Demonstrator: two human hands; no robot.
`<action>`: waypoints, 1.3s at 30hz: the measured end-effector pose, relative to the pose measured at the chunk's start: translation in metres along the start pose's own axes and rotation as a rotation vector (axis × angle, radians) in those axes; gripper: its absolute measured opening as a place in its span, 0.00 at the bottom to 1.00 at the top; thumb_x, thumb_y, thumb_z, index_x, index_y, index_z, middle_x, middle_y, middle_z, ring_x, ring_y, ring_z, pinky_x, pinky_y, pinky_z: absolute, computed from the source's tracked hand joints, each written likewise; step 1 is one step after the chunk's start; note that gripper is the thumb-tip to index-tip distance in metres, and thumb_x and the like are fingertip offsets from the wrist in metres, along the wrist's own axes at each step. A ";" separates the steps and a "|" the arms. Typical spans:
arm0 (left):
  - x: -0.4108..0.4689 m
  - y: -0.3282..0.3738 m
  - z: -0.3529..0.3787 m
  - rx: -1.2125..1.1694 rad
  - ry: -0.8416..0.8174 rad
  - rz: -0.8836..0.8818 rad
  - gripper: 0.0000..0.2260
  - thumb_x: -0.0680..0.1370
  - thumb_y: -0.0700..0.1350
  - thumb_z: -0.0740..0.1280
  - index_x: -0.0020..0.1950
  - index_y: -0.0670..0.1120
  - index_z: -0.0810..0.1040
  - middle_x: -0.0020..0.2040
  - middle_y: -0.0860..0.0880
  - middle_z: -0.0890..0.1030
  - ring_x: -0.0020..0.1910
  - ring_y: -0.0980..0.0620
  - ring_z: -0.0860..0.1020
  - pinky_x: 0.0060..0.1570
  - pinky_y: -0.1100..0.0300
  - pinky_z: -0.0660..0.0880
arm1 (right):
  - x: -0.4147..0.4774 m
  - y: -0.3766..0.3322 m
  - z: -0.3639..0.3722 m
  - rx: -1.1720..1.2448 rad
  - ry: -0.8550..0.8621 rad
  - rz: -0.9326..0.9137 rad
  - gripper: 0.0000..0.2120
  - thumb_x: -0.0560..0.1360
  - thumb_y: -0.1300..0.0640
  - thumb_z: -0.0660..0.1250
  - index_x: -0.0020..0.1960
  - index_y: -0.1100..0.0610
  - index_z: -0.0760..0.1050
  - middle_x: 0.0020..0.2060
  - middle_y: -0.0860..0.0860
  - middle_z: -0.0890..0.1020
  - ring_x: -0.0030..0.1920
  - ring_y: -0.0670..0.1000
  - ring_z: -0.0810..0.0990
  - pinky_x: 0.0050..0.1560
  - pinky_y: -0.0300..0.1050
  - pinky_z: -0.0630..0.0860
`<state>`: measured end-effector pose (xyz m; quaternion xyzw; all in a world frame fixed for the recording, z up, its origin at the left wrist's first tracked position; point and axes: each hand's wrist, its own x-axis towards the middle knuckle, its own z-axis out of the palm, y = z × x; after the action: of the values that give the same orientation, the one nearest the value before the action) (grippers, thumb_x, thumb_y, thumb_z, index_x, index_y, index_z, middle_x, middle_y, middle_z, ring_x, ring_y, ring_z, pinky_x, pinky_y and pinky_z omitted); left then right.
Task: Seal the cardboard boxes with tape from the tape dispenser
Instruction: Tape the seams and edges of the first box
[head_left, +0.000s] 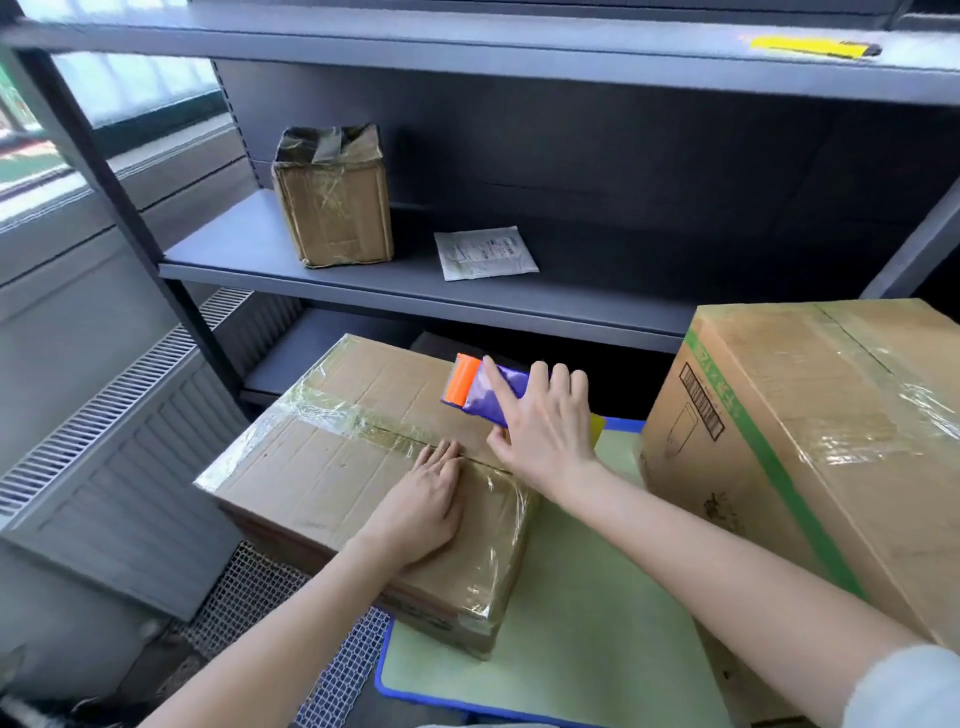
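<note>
While the flat left hand (421, 506) steadies the box (311, 467), the right hand (545, 431) grips the tape dispenser (475, 387).
Likely light, rigid: hold its body.

The left hand (423, 512) lies flat, palm down, fingers straight and together pointing far, its bare forearm reaching in from the near left, while the right hand (545, 426), just beyond it on a bare forearm from the near right, grips the tape dispenser (478, 402), index finger extended.
</note>
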<state>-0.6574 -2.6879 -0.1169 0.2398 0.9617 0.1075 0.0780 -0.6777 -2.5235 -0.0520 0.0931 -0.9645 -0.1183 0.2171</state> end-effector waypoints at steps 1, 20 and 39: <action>-0.002 -0.009 0.003 0.010 0.064 0.046 0.31 0.72 0.50 0.44 0.68 0.37 0.70 0.69 0.34 0.68 0.69 0.35 0.66 0.69 0.44 0.55 | 0.000 -0.007 0.000 -0.010 0.009 -0.015 0.33 0.62 0.43 0.67 0.66 0.51 0.74 0.34 0.57 0.72 0.34 0.54 0.69 0.37 0.49 0.56; -0.031 -0.041 -0.017 0.276 -0.188 0.139 0.64 0.54 0.81 0.51 0.73 0.38 0.33 0.71 0.41 0.31 0.72 0.41 0.30 0.69 0.51 0.28 | -0.024 -0.059 0.025 0.000 -0.124 -0.004 0.35 0.53 0.48 0.82 0.59 0.52 0.80 0.31 0.55 0.76 0.30 0.55 0.73 0.35 0.47 0.63; -0.008 -0.001 -0.005 -0.054 0.018 -0.003 0.28 0.77 0.61 0.44 0.73 0.52 0.65 0.75 0.49 0.61 0.75 0.51 0.57 0.74 0.51 0.54 | -0.031 0.002 0.029 0.184 -0.142 -0.007 0.36 0.55 0.53 0.83 0.62 0.54 0.78 0.36 0.55 0.78 0.37 0.57 0.77 0.40 0.47 0.73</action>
<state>-0.6514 -2.6937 -0.1116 0.2353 0.9594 0.1354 0.0761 -0.6632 -2.5093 -0.0898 0.1075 -0.9839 -0.0365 0.1382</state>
